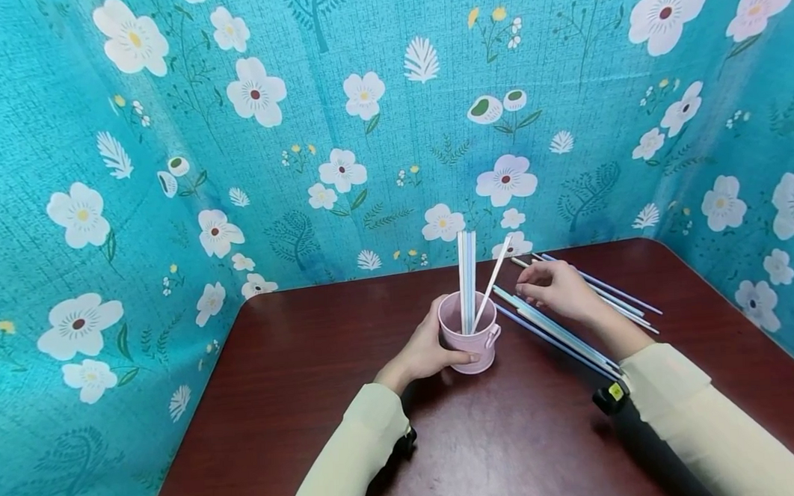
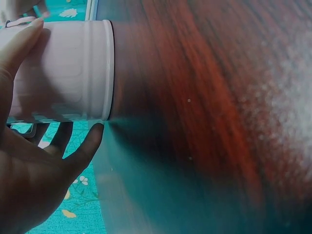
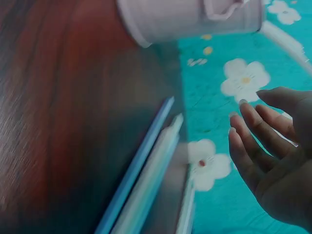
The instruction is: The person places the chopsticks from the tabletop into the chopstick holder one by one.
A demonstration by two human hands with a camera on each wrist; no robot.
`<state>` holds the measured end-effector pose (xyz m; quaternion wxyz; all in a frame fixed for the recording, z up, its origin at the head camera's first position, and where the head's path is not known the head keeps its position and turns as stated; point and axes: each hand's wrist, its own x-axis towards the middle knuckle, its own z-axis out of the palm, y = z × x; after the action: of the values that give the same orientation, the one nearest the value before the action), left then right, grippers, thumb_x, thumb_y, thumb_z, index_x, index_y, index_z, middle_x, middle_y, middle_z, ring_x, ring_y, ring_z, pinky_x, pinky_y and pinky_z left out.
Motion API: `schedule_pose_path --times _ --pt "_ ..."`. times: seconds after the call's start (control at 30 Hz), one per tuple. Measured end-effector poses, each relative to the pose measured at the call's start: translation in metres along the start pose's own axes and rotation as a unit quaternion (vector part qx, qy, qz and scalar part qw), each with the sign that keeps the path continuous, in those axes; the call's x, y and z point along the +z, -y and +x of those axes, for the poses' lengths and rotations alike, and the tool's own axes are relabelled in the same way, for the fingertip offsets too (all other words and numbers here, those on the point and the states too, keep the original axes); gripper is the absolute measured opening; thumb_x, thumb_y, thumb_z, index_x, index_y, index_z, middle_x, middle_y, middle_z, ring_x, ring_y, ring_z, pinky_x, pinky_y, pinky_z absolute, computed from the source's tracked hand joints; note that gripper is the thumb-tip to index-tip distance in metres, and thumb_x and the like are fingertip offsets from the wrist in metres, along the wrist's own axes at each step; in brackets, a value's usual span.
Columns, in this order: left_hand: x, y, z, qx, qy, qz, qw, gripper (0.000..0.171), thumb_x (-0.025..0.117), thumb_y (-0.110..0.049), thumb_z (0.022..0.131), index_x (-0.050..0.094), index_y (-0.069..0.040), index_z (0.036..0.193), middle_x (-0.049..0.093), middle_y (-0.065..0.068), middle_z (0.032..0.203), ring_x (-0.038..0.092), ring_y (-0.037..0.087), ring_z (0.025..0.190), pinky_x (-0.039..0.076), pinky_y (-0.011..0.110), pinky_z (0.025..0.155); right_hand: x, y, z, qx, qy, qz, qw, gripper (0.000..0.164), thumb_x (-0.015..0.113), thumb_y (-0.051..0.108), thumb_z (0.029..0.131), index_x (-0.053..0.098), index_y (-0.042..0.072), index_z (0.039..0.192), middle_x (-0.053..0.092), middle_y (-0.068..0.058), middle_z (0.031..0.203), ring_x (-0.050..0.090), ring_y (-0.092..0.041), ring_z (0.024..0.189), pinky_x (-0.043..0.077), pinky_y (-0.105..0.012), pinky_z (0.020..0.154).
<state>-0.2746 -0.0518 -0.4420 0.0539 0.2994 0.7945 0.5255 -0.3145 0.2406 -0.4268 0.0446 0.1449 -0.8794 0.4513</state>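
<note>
My left hand (image 1: 424, 345) grips the side of a small pink bucket (image 1: 471, 353), thumb across its front. In the left wrist view the bucket (image 2: 73, 68) shows from the side, with the fingers curved along it. Several thin pastel sticks (image 1: 468, 274), straw-like, stand upright inside, and one white stick (image 1: 493, 282) leans right over the rim. My right hand (image 1: 559, 290) hovers right of the bucket, above loose pale blue and white sticks (image 1: 556, 329). Its fingers (image 3: 263, 131) are loosely bent and hold nothing in the right wrist view.
More loose sticks (image 1: 618, 300) lie behind and right of my right hand on the dark red-brown table (image 1: 309, 372). A teal flowered cloth (image 1: 377, 129) hangs behind the table and along both sides. Black wrist cameras (image 1: 610, 398) sit on the forearms.
</note>
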Motion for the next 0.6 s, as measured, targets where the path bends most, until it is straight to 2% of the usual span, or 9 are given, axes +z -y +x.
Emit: schedule_pose_path --times 0.13,0.3,0.4,0.6 --pt "0.002 0.007 0.001 0.001 -0.008 0.015 0.9998 0.099 0.089 0.004 0.072 0.03 -0.005 0.151 0.054 0.016 0.139 0.05 0.04 0.129 0.039 0.051 0.112 0.002 -0.02 0.001 0.0 0.018 -0.041 0.999 0.01 0.07 0.004 0.093 0.07 -0.003 0.1 0.072 -0.015 0.09 0.066 -0.024 0.07 0.056 -0.031 0.06" --pt "0.005 0.016 0.004 0.006 -0.006 0.008 0.9999 0.101 0.09 0.002 0.071 0.029 -0.006 0.151 0.054 0.014 0.139 0.05 0.041 0.13 0.037 0.055 0.113 0.003 -0.04 0.0 -0.017 0.026 -0.07 0.997 0.006 0.07 0.0 0.091 0.07 -0.004 0.096 0.07 -0.01 0.082 0.062 -0.017 0.065 0.051 -0.029 0.056" --pt "0.004 0.012 0.002 0.007 -0.006 0.002 1.0 0.101 0.091 0.002 0.071 0.029 -0.005 0.152 0.053 0.016 0.14 0.049 0.043 0.13 0.035 0.057 0.113 0.001 -0.049 -0.001 -0.011 0.034 -0.071 0.997 0.006 0.069 -0.002 0.09 0.069 -0.006 0.095 0.069 -0.009 0.081 0.06 -0.017 0.066 0.05 -0.029 0.056" --pt "0.0 0.003 0.001 0.01 -0.003 0.004 0.9999 0.099 0.088 0.006 0.072 0.029 -0.002 0.151 0.053 0.02 0.139 0.049 0.044 0.129 0.038 0.054 0.112 -0.001 -0.059 -0.004 0.008 0.041 -0.095 0.995 0.004 0.07 -0.001 0.09 0.07 -0.004 0.094 0.068 -0.007 0.08 0.059 -0.017 0.066 0.049 -0.03 0.058"
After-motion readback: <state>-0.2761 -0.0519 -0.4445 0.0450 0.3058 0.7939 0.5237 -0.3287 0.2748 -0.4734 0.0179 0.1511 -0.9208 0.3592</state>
